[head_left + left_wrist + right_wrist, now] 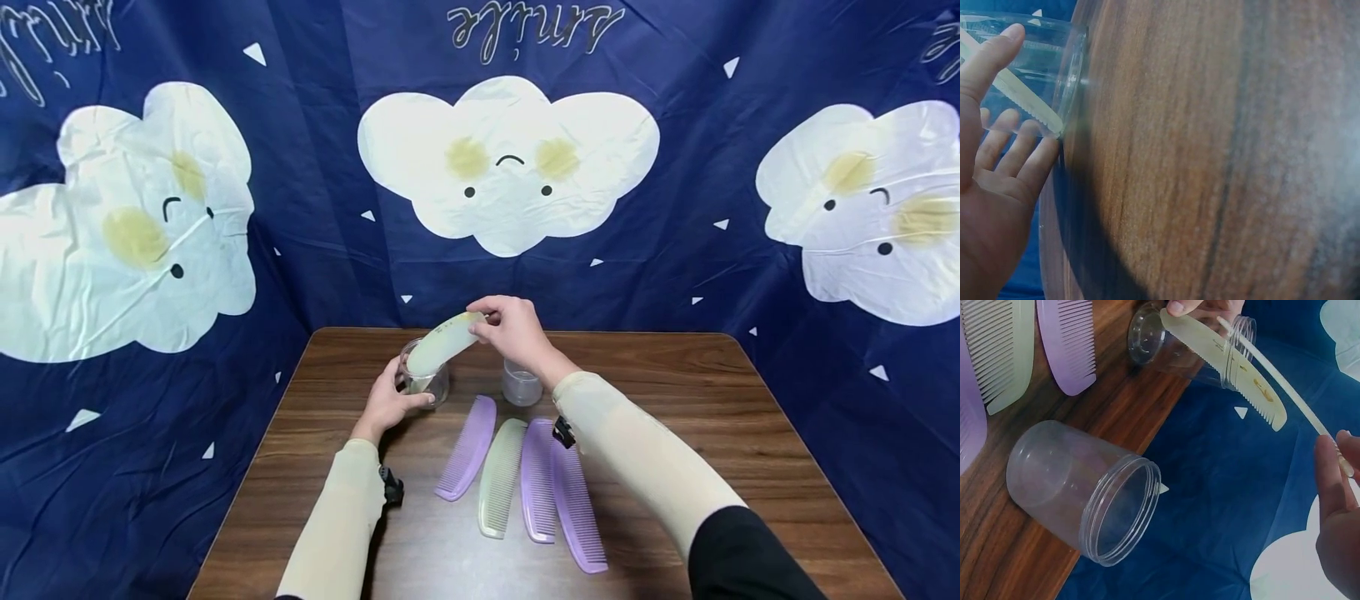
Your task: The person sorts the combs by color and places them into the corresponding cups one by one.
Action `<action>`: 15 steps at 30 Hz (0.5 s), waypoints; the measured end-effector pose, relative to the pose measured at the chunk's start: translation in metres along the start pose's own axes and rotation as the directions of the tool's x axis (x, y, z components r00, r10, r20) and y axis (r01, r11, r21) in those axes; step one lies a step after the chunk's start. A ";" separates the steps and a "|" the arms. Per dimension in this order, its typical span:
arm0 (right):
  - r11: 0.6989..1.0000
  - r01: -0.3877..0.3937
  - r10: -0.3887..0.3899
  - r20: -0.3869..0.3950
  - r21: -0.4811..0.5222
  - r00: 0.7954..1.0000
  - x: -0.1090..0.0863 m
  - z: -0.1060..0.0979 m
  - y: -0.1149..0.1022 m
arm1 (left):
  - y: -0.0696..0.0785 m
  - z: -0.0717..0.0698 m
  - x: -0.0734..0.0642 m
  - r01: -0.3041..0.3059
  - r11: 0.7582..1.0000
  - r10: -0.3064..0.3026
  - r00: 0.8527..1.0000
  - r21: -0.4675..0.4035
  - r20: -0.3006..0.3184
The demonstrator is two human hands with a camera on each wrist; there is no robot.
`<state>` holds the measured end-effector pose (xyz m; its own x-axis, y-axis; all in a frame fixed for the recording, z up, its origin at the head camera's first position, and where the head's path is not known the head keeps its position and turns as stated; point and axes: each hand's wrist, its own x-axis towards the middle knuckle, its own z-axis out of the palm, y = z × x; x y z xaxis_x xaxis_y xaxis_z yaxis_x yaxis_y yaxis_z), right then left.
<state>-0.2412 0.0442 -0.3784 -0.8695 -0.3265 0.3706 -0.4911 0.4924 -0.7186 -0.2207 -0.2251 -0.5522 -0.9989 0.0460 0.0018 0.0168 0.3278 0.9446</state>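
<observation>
My left hand (386, 402) holds a clear plastic jar (441, 388), thumb on one side and fingers on the other. A pale green comb (1244, 376) stands slanted inside this jar, one end sticking out past the rim. With fingertips and thumb, my right hand (513, 330) pinches the end of another pale green comb (444, 345). That comb's far end is at the jar's mouth. In the left wrist view, a comb's toothed edge (1032, 103) shows through the jar wall.
A second clear jar (521, 386) stands open under my right hand. On the wooden table (675, 400) nearer me lie a purple comb (468, 450), a pale green comb (502, 479) and two more purple combs (577, 508), partly overlapping. A blue cloud-print cloth (510, 283) hangs behind.
</observation>
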 end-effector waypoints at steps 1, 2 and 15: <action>1.000 -0.001 0.001 0.001 0.000 1.000 0.001 0.002 0.000 | 0.000 0.000 0.000 0.000 1.000 0.000 1.000 0.002 -0.001; 1.000 -0.002 0.002 0.001 -0.006 1.000 0.003 0.004 -0.001 | 0.000 0.000 0.000 -0.001 1.000 0.001 1.000 0.004 0.001; 0.999 -0.039 0.040 0.052 -0.034 0.998 0.016 0.028 -0.009 | 0.002 0.000 0.002 -0.023 0.999 0.023 1.000 0.022 0.008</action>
<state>-0.2497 0.0119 -0.3827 -0.8848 -0.3477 0.3103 -0.4586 0.5314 -0.7122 -0.2230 -0.2245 -0.5499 -0.9979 0.0615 0.0209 0.0410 0.3474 0.9368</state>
